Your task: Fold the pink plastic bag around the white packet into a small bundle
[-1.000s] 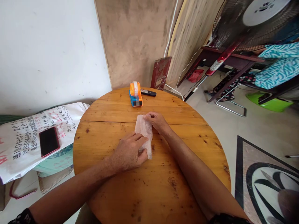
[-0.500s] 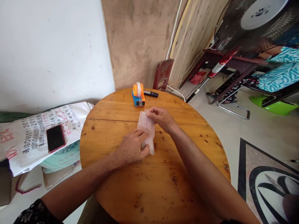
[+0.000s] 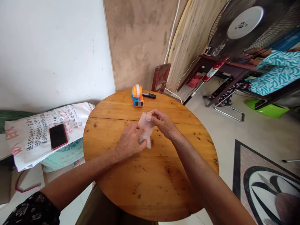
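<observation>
A small piece of clear bubble wrap [image 3: 147, 127] is held above the middle of the round wooden table [image 3: 131, 187]. My left hand [image 3: 130, 139] grips its lower left part, thumb on the near edge. At the upper right corner, my right hand [image 3: 162, 122] pinches the wrap between thumb and fingers. Whether anything lies inside the wrap, I cannot tell. Beyond the hands stands an orange and blue tape dispenser [image 3: 137, 95] with a roll of clear tape, and a black oblong object [image 3: 149, 95] lies beside it.
A phone [image 3: 58, 136] rests on white printed sacks [image 3: 77, 115] left of the table. A wooden chair [image 3: 161, 77] stands behind it. To the right are a standing fan [image 3: 243, 25] and a seated person in a patterned blue top [image 3: 278, 75] at a dark desk.
The upper right corner of the bubble wrap is lifted and bent over more by my right hand. Both hands stay on it. The whole view has shifted slightly.
</observation>
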The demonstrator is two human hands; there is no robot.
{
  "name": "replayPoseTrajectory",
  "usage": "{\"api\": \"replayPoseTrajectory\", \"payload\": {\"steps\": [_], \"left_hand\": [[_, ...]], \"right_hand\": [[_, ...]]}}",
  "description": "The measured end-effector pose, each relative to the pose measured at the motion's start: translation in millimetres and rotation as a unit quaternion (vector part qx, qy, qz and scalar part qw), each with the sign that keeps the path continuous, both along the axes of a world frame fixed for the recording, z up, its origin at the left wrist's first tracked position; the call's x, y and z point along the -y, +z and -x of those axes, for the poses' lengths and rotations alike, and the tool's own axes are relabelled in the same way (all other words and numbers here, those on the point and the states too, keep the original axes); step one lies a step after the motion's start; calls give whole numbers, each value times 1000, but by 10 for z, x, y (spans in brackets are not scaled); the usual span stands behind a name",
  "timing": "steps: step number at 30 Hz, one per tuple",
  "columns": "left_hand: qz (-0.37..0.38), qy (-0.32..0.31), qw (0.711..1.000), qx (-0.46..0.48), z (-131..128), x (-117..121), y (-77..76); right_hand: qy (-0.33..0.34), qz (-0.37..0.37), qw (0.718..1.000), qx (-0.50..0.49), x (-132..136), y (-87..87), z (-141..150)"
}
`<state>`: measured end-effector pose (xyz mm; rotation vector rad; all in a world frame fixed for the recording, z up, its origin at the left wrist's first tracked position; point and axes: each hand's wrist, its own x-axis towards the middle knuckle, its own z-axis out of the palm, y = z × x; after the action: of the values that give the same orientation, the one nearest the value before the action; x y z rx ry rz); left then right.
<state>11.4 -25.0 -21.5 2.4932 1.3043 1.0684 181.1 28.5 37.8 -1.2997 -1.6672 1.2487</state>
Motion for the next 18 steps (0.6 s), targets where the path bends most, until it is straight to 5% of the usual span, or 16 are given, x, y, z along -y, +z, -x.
{"api": "replayPoseTrajectory", "payload": {"steps": [10,14,18], "left_hand": [[158,84,978,106,-40,108,-39],[170,83,969,156,-29,80,-113],[203,18,955,213,1,9,-180]], "right_hand": [[21,-16,999,-23,240,60,60],[36,-2,999,-28,292,43,66],[37,-20,999,-5,379,27,66]]}}
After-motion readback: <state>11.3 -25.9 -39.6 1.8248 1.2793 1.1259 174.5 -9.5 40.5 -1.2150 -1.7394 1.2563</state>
